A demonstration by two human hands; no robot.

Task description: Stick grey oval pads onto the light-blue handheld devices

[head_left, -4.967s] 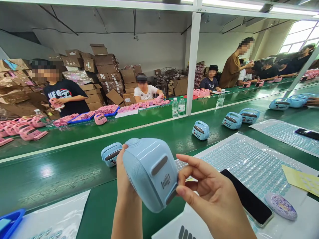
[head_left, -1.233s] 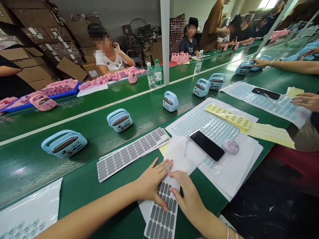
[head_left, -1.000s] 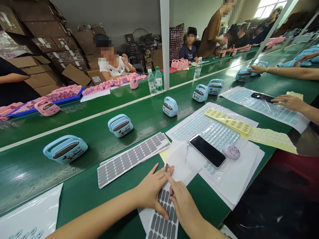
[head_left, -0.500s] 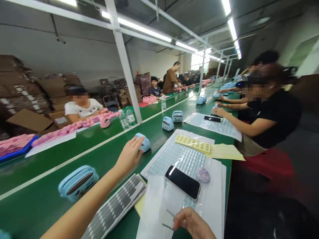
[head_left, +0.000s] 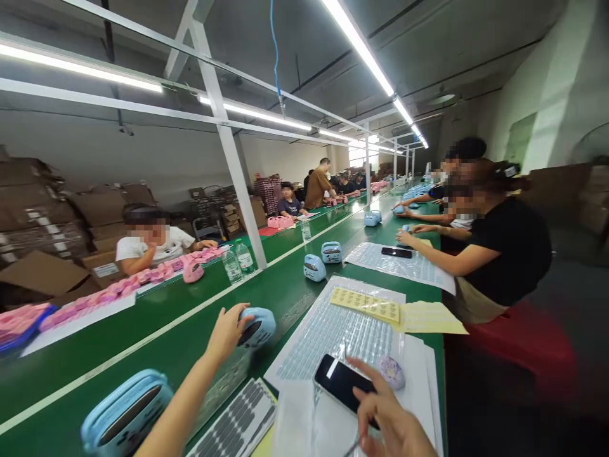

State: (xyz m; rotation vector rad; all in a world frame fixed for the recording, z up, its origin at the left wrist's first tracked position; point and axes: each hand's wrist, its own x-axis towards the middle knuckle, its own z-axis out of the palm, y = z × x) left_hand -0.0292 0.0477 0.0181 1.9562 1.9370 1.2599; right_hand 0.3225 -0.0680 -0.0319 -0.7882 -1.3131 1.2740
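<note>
A blue radio-shaped case (head_left: 261,327), standing on a green belt (head_left: 185,349), is reached by the left hand (head_left: 225,332) in an apparent pick-up; whether the fingers are clamped cannot be told. Above a phone (head_left: 335,382), the right hand (head_left: 387,409) is held with fingers apart, a grey sliver (head_left: 346,348) at one tip. A secure grip seems called for.

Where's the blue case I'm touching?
In the head view, the blue case is left of centre, below the green-capped bottle, left of the pale sticker sheet.

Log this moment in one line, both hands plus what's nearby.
left hand: gripping blue device; right hand: fingers spread, gray strip at index fingertip; nearby: black phone
</note>
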